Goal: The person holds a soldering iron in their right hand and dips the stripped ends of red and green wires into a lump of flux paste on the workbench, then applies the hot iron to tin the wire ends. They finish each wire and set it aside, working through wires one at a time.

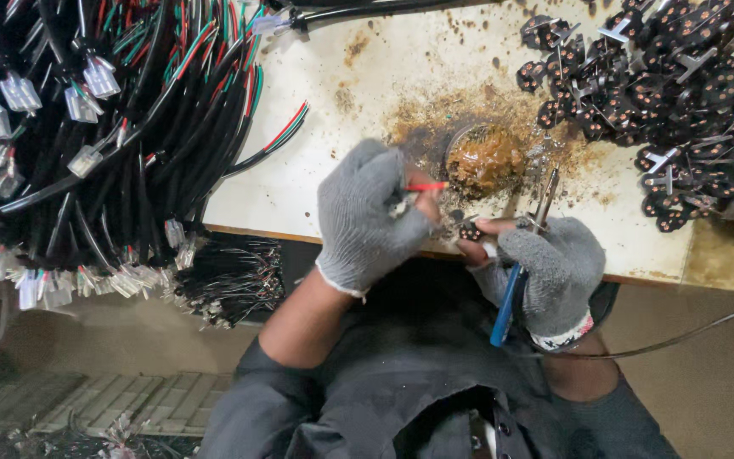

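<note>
Gripping a thin red wire [425, 186] between thumb and fingertips, the left hand [367, 217] in its grey knit glove is clenched at the near edge of the worktable [316, 161]. Beside it the right hand [550, 272], also in a grey glove with the fingertips bare, pinches one small black round part [469, 230] at the table edge and also clasps a tool with a blue handle [507, 306], whose metal tip [545, 197] points away toward the table. The wire's end and the small part are close together between the two hands. Just beyond the hands sits one small round tin of brown paste [484, 159], ringed by brown stains on the pale top. Farther right lies a heap of black round parts [647, 85], too many to count. At far left hangs a thick bundle of black cables [87, 136] with red, green and white cores and clear plugs, likewise uncountable.
</note>
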Demonstrator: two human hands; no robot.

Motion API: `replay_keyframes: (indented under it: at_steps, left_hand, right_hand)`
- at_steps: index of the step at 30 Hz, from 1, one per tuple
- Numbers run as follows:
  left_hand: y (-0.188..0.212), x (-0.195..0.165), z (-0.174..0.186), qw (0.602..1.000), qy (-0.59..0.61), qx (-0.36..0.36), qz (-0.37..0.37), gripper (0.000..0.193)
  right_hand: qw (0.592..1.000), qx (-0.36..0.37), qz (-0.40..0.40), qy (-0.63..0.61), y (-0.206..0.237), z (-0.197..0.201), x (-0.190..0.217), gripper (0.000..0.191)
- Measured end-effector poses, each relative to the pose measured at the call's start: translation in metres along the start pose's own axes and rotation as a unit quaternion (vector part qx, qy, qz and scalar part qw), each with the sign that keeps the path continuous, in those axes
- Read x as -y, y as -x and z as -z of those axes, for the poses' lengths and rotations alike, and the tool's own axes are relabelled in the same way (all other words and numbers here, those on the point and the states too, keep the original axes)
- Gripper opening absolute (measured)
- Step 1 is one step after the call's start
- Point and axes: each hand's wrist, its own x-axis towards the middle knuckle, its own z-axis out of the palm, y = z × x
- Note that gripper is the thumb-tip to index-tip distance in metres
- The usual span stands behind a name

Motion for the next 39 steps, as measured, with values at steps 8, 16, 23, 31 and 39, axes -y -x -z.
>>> replay_keyframes:
  at_steps: [8,16,23,31,39]
  left_hand:
    - [0.026,-0.007,-0.001,0.987,-0.015,0.150,-0.055,0.021]
    - [0.024,-0.007,-0.007,0.985,-0.037,0.165,-0.042,0.021]
    - [0.023,-0.011,-0.008,0.985,-0.039,0.164,-0.037,0.021]
    - [0.023,-0.011,-0.011,0.983,-0.053,0.172,-0.024,0.024]
    - [0.025,-0.012,-0.015,0.985,-0.069,0.155,-0.032,0.022]
  right_hand:
    - [0.940,0.051,-0.215,-0.259,0.011,0.036,0.010,0.053]
    - [0.995,0.005,-0.034,-0.099,0.059,0.015,-0.027,0.056]
    - [0.960,0.066,-0.187,-0.196,0.076,0.033,-0.010,0.034]
    - [0.820,0.057,-0.382,-0.423,0.090,0.023,-0.032,0.028]
    - [0.966,0.068,-0.152,-0.196,0.091,0.026,-0.015,0.029]
